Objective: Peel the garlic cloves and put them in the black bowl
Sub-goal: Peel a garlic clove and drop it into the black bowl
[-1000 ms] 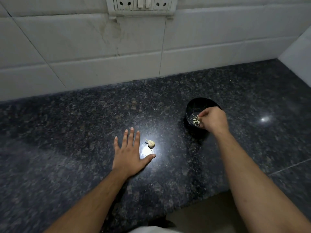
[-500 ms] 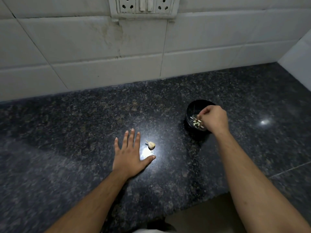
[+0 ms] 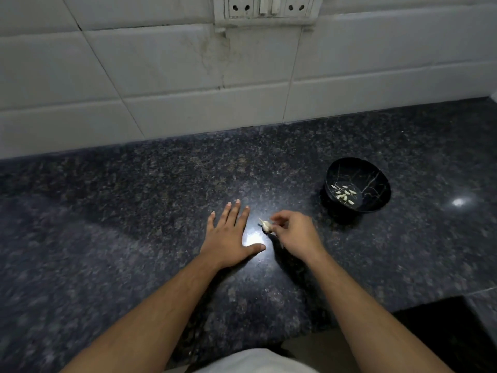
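1 unpeeled garlic clove [image 3: 266,225] sits pinched in the right hand [image 3: 294,235]; loose skin could let it slip onto the desk [image 3: 134,211]. Left hand [image 3: 228,238] lies flat at 9 o'clock; black bowl [image 3: 376,196] at 2 o'clock.

The right hand [image 3: 294,234] is rendered soft by motion blur, and its fingertips [image 3: 277,220] cannot be separated clearly; whether the garlic piece [image 3: 266,225] is pinched or only touched cannot be told. The near side of that garlic piece is covered by the hand, and its peel state is too small to be judged. The cloves [image 3: 344,194] in the black bowl [image 3: 376,196] are too small to be counted with certainty. The socket plate [image 3: 265,9] on the wall is cut off by the top edge. Both forearms are cut by the bottom edge, and the table [image 3: 107,211] is cropped at left and right.
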